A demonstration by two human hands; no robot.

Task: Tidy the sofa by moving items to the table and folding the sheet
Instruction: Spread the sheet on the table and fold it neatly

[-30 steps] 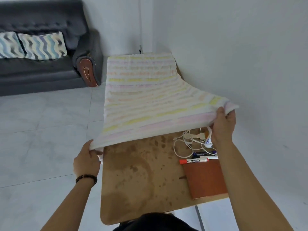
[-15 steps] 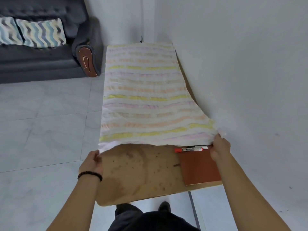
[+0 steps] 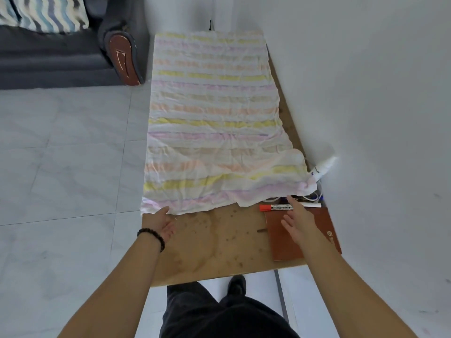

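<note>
Two grips, left hand (image 3: 158,224) and right hand (image 3: 296,220), are wide, holding nothing. The pastel-striped cloth sheet (image 3: 212,118) lies spread on the brown wooden worktop (image 3: 214,242) at 12 o'clock — better to pinch both near corners evenly.

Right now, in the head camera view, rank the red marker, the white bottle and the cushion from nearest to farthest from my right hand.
1. Red marker: on the table, just ahead of the right hand.
2. White bottle: farther back, on the right.
3. Cushion: far off, upper left, on the sofa.
</note>
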